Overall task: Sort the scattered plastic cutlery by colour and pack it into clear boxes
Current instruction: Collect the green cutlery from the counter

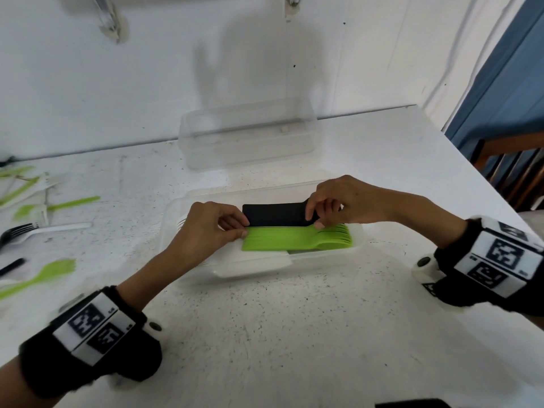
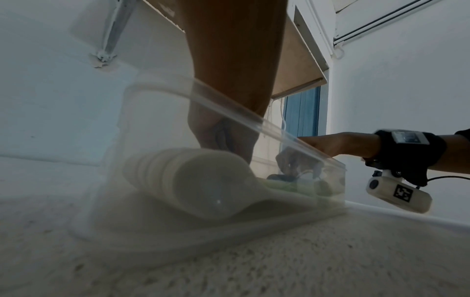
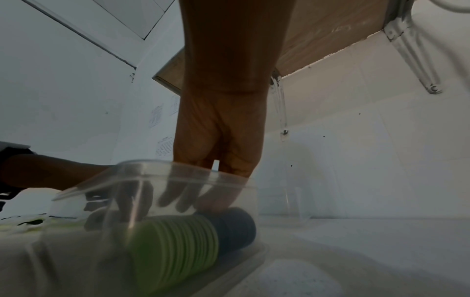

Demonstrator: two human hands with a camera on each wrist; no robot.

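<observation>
A clear box (image 1: 361,240) lies mid-table with three stacks of cutlery in it. The black cutlery stack (image 1: 275,214) is at the far side, the green spoon stack (image 1: 294,240) in the middle, the white stack (image 1: 259,265) nearest me. My left hand (image 1: 243,228) pinches the left end of the black stack, thumb touching the green one. My right hand (image 1: 314,220) grips the right end of the black stack. The right wrist view shows the green bowls (image 3: 178,241) beside the black stack (image 3: 236,227) through the box wall. The left wrist view shows the white spoon bowls (image 2: 203,180).
A second clear box (image 1: 247,134) stands against the wall behind. Loose cutlery lies at the table's left: green forks (image 1: 44,275), a white fork (image 1: 47,229), a green piece (image 1: 73,203), a black piece (image 1: 10,266). The table edge (image 1: 471,160) and a wooden chair (image 1: 512,172) are at right.
</observation>
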